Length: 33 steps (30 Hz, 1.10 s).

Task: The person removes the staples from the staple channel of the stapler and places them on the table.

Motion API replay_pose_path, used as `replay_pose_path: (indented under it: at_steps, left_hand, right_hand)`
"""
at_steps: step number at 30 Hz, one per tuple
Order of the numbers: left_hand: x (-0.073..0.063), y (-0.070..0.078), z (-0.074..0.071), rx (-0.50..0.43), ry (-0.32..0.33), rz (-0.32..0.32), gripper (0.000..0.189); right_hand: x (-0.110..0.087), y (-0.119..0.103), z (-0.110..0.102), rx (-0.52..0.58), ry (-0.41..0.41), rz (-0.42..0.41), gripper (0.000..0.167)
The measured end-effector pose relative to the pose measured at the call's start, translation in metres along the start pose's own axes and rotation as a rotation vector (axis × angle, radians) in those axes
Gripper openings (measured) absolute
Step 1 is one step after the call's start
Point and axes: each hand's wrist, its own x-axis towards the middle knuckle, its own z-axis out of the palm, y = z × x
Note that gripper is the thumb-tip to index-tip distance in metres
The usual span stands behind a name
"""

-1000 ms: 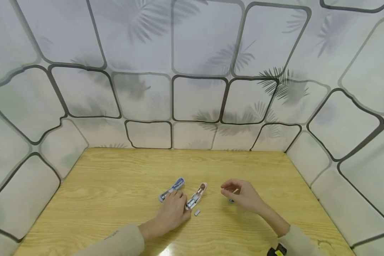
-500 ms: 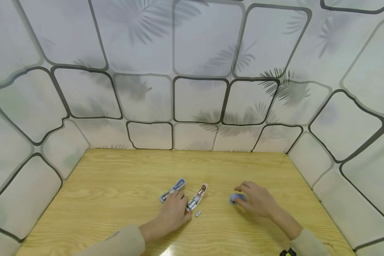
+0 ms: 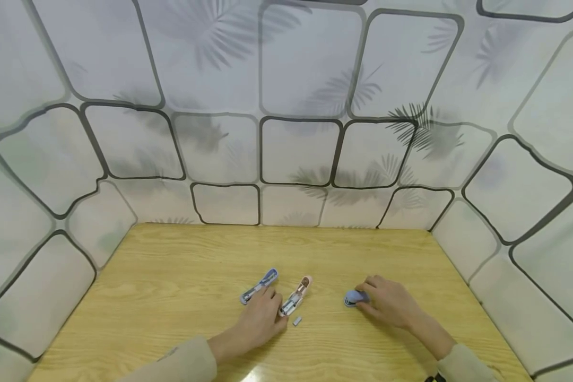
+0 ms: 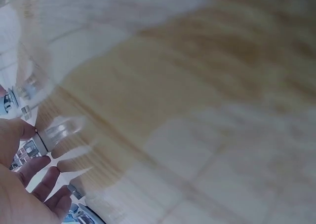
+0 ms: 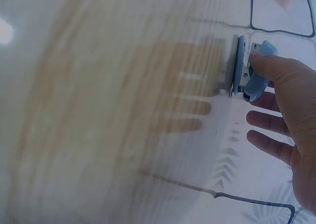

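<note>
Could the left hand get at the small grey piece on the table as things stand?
Probably yes: the small grey piece lies close beside the left hand, nothing visible between them, though that hand appears to pinch the white stapler.

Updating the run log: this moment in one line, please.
left hand: pinches pink-white stapler; right hand: grips small blue stapler; table: long blue stapler, small gray block

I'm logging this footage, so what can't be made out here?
White stapler: left wrist view, partly hidden by the left hand.
Short blue stapler: head view, one end hidden by the right hand.
Long blue stapler: left wrist view, cut off by bottom edge.
Black wrist item: head view, cut off by bottom edge.
Grey block: head view, too small to show any markings.
</note>
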Motion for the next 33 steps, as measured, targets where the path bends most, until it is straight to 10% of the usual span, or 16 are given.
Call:
replay_pose_path:
  at_steps: [10,17,33]
  left_hand:
    - [-0.003,-0.001,-0.001,-0.048,0.000,-0.027,0.033]
    - [-0.002,0.013,-0.010,0.088,0.076,0.113,0.037]
    - [0.009,0.065,-0.003,0.011,-0.063,0.167,0.035]
  right_hand:
    - [0.000,-0.001,0.003,0.002,-0.023,0.003,0.032]
    - [0.001,-0.003,0.007,0.026,0.031,-0.040,0.033]
    - [0.004,-0.023,0.009,0.103,0.046,-0.097,0.034]
